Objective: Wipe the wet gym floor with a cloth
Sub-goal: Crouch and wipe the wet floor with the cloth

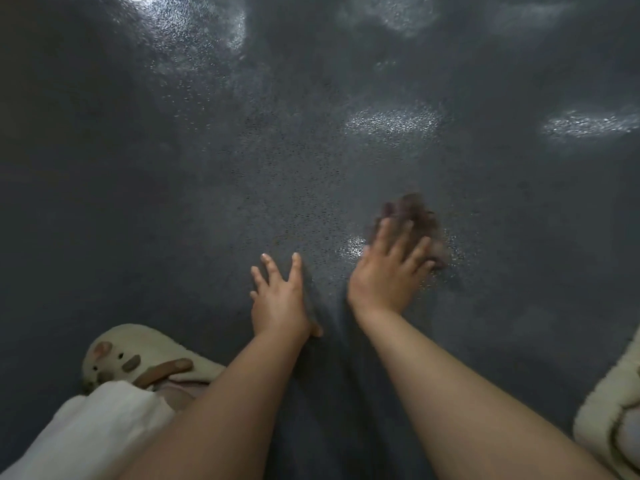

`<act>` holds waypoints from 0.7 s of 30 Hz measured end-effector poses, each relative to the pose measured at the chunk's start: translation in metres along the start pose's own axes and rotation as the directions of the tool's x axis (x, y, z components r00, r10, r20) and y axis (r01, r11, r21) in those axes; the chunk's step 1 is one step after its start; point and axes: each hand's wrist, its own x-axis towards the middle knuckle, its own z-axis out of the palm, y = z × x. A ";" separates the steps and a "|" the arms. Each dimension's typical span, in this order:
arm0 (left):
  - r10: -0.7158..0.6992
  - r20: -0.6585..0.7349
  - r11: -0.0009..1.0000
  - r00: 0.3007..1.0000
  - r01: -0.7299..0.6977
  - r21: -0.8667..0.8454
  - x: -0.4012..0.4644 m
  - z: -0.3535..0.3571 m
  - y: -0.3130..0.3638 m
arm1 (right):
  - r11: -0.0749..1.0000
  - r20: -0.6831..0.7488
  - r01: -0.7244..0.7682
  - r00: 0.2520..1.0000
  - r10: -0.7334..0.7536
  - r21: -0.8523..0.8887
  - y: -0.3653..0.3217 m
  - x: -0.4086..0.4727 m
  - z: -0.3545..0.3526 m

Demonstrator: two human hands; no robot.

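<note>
your right hand (389,271) pressed the cloth (415,216) flat, fingers spread; your left hand (277,299) lay splayed, empty, on the floor (173,202). wet patches (391,121) still shone across the upper frame, so much seemed left.

I can read no words, numbers or brand marks anywhere in front of me. My slipper (138,355) carries only a stitched animal face, and that holds no letters.

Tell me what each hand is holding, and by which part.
The right hand presses its fingers flat on the dark cloth, over its near part. The left hand rests on the floor.
</note>
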 end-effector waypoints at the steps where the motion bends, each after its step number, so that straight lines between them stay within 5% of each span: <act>1: 0.013 -0.026 1.000 1.000 -0.014 -0.009 0.000 0.001 -0.003 | 0.988 0.051 0.145 0.989 -0.142 -0.048 -0.016 -0.015 0.002; 3: 0.027 -0.093 0.999 0.995 -0.031 -0.042 0.000 0.005 -0.010 | 0.876 0.176 0.476 0.872 -0.457 -0.078 -0.039 -0.034 0.008; 5: 0.041 -0.099 0.997 0.994 -0.047 -0.064 -0.002 0.006 -0.016 | 0.690 0.298 0.722 0.668 -0.683 -0.037 -0.035 -0.025 0.008; 8: 0.060 -0.067 0.996 0.996 -0.064 -0.061 -0.005 0.007 -0.018 | 0.493 0.298 0.865 0.498 -0.815 -0.097 -0.012 0.022 -0.001; 10: 0.058 -0.055 0.994 0.997 -0.063 -0.090 -0.004 0.004 -0.018 | 0.540 0.305 0.826 0.562 -0.769 -0.161 -0.001 0.070 -0.009; 12: 0.060 -0.052 0.993 0.997 -0.065 -0.103 -0.005 0.003 -0.017 | 0.785 0.250 0.594 0.798 -0.548 -0.174 0.005 0.102 -0.025; 14: 0.064 -0.059 0.991 0.996 -0.070 -0.115 -0.005 0.003 -0.016 | 0.939 0.168 0.325 0.938 -0.305 -0.110 0.007 0.117 -0.035; 18: 0.052 -0.072 0.989 0.996 -0.062 -0.137 -0.005 0.006 -0.017 | 0.986 0.134 0.162 0.979 -0.154 -0.050 -0.016 0.095 -0.026; 21: 0.068 -0.098 0.986 0.993 -0.082 -0.143 -0.003 0.006 -0.018 | 0.982 0.174 0.183 0.970 -0.171 -0.052 -0.049 0.060 -0.014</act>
